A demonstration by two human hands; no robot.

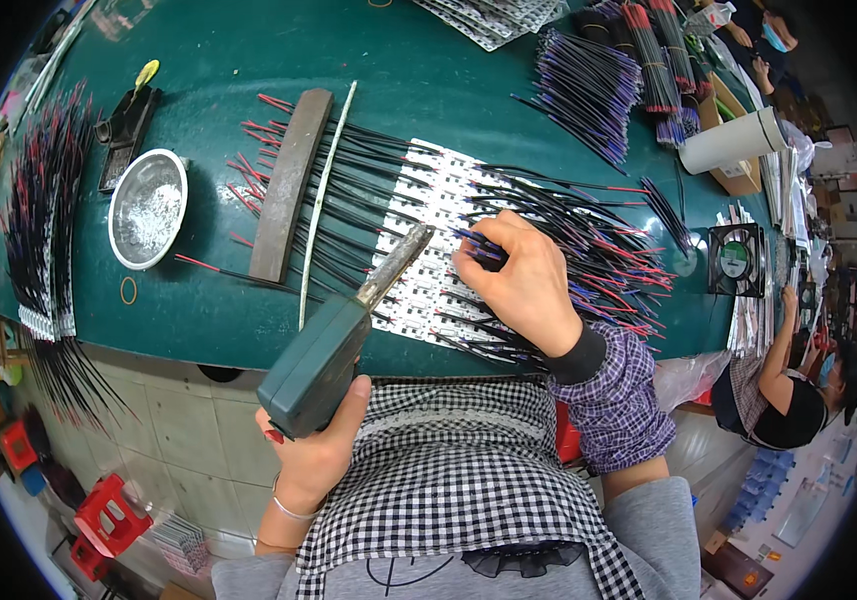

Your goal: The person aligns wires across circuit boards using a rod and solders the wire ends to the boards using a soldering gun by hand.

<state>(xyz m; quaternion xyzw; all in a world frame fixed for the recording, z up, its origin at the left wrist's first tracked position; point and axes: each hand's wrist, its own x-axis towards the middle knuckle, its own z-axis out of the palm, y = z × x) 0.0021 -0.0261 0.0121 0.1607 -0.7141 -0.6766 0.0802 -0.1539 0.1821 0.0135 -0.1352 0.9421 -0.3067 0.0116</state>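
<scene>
My left hand is wrapped round the handle of a green soldering gun, its metal tip reaching over a white circuit-board panel. Close to that tip, my right hand pinches black wires with purple ends over the panel. Black wires with red ends fan out from the panel's right side, and more run left from it. A dark flat bar and a thin pale stick lie across the left-hand wires. My right fingers partly hide the wire ends.
Left on the green table are a white bowl holding whitish material, a dark holder and wired boards. Wire bundles, a white cylinder and a small fan are at right. Co-workers are beyond.
</scene>
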